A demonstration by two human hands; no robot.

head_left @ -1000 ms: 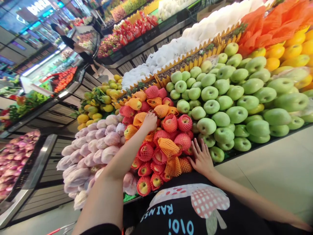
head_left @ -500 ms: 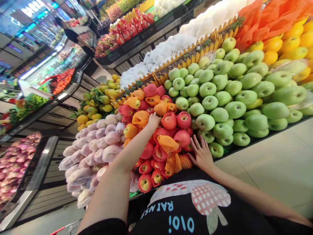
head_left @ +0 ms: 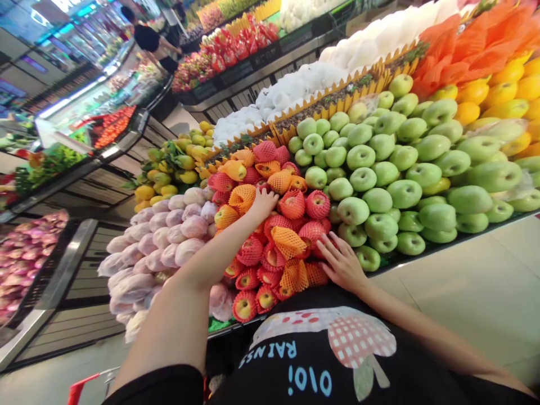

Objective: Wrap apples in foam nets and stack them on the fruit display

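Observation:
My left hand (head_left: 264,203) reaches into a heap of red apples (head_left: 317,204) in red and orange foam nets. Its slightly bent fingers are apart and touch the fruit near a darker red apple (head_left: 262,184); the palm side is hidden. An orange-netted apple (head_left: 243,198) lies just left of it. My right hand (head_left: 342,263) rests open at the heap's near right edge, fingers spread over a red-netted apple (head_left: 313,232) and close to the green apples (head_left: 353,210). Loose orange foam nets (head_left: 288,242) lie between the two hands.
Wrapped pale purplish fruit (head_left: 185,228) is stacked on the left, with yellow-green citrus (head_left: 162,179) behind. Yellow fence edging (head_left: 324,109) and white-wrapped produce (head_left: 282,90) run along the back. Oranges (head_left: 504,93) lie far right. A person (head_left: 147,42) stands in the far aisle.
The view has shifted a little. My left hand's fingers have spread and reach slightly farther over the apples. My right hand's fingers have moved left, farther onto the netted apples.

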